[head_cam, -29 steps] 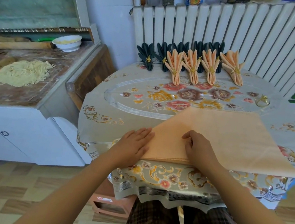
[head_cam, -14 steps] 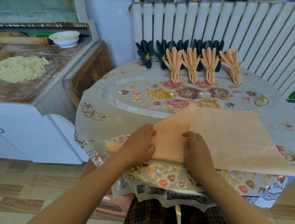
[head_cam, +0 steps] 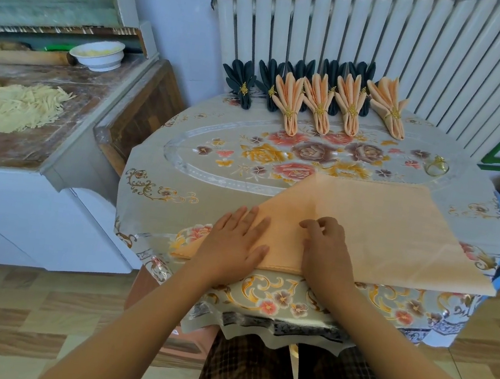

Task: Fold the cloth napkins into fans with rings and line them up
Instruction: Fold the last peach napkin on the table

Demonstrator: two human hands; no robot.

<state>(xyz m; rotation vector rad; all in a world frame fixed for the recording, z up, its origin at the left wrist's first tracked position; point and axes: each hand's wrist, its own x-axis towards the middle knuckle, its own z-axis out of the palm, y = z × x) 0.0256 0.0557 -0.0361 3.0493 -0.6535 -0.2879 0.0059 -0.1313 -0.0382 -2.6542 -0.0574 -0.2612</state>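
Here the peach napkin (head_cam: 376, 230) lies spread flat on the near half of the floral tablecloth (head_cam: 180, 180), its near edge along the table's front rim and its left part folded to a slanted edge. The left hand (head_cam: 232, 244) presses on the napkin's left corner with fingers straight and spread, holding nothing. The right hand (head_cam: 326, 249) rests just beside it on the cloth, fingers bent at the tips (whether they pinch a fold cannot be told). At the far edge, in front of the white radiator (head_cam: 385, 48), four peach fans (head_cam: 337, 105) with gold rings stand in a row, with dark fans (head_cam: 243, 81) behind and to their left. A loose gold ring (head_cam: 436, 167) sits on the tablecloth to the right, well apart from the hands
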